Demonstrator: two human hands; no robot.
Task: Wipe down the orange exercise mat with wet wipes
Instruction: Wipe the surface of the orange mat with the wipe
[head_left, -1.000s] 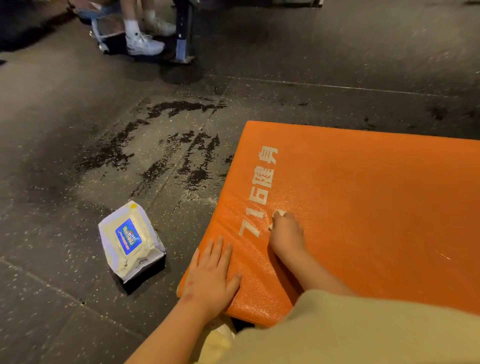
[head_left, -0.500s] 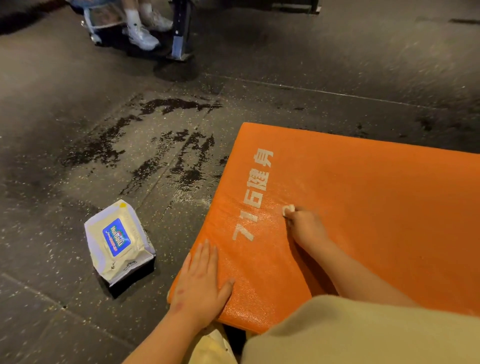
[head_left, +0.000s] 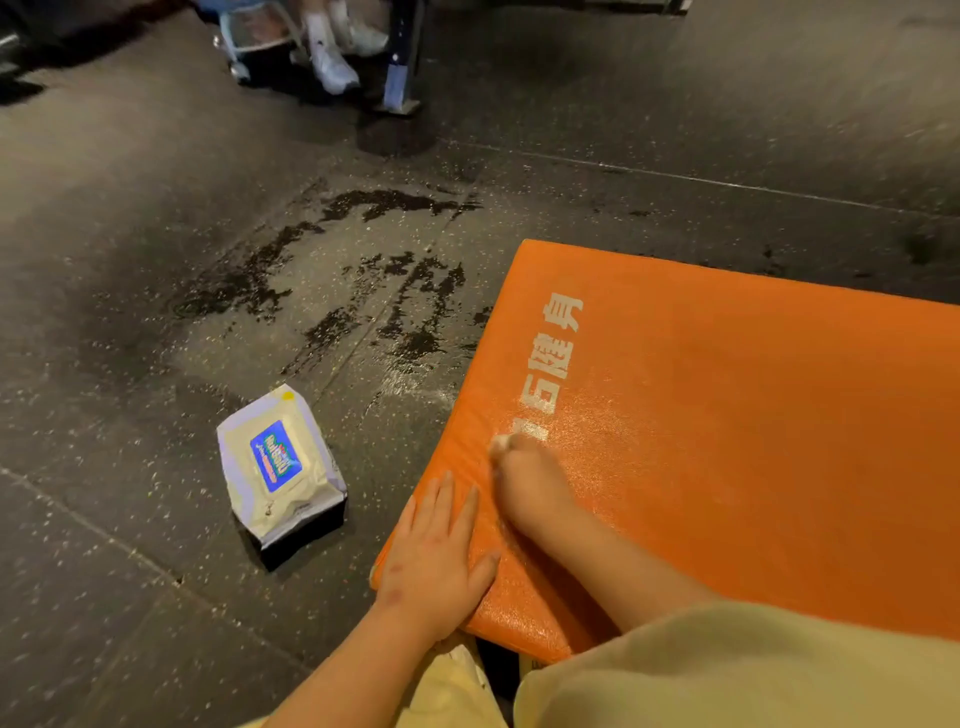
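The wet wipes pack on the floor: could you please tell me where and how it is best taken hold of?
Probably take the wet wipes pack across its narrow middle, coming from above with the left hand, which is nearest. It lies flat, label up, its long sides free on the floor, so a grip can span it.
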